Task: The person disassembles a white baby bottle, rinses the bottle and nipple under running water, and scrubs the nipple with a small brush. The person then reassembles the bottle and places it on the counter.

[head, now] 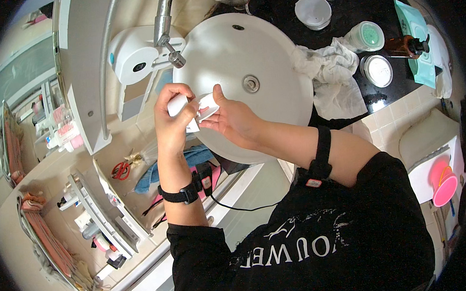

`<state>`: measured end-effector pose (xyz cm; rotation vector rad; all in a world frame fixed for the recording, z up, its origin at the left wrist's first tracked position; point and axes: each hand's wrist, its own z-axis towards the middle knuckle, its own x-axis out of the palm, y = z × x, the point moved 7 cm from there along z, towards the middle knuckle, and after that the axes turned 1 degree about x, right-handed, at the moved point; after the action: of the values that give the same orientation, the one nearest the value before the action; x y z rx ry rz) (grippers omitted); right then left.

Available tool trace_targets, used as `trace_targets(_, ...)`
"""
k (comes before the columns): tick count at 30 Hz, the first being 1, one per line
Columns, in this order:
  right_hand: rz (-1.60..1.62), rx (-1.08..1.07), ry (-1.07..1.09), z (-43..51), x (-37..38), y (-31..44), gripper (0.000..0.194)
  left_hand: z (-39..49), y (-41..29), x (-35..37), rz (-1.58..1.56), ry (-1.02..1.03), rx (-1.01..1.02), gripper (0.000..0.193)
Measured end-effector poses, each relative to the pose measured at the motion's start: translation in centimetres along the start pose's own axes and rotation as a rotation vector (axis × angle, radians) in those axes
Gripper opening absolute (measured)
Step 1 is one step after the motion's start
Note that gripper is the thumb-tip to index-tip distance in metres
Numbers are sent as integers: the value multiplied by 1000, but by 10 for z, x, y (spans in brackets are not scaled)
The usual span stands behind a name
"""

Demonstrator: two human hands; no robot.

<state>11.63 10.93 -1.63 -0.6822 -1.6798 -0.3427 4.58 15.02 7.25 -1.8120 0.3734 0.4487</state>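
Note:
My left hand (pixel 176 117) grips a small white object (pixel 178 105) with its thumb across it, over the left rim of the white washbasin (pixel 220 55). A flat white flap (pixel 192 126) shows below that thumb. Facing it, my right hand (pixel 233 119) is cupped round a curved white piece (pixel 208 107), thumb raised and fingers beneath. The two white parts meet between the hands; whether they are joined cannot be told. Near the hands, the metal faucet's spout (pixel 176 58) hangs over the basin's left side, and the drain (pixel 250 83) lies to their right.
A crumpled white cloth (pixel 327 63) drapes over the basin's right rim. On the black counter stand a white bowl (pixel 313 13), a tub with green contents (pixel 369 35), a round lidded jar (pixel 378 71), a brown pump bottle (pixel 403 46) and a teal wipes pack (pixel 418 29). Left is a white wall dispenser (pixel 133 58).

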Motion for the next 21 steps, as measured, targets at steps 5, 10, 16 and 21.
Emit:
trace_targets(5,9,17,46,3,6,0,57,4,2,-9,-81,-84,-8,17)
trace_targets(10,17,-2,69,3,9,2,56,7,-1,-9,-120,-70,-5,17)
trace_targets(16,-3,0,-10,6,-3,2,57,5,-4,0,-5,4,44,17)
trace_targets(21,-17,19,23,3,3,3,55,6,1,-6,-70,-51,2,16)
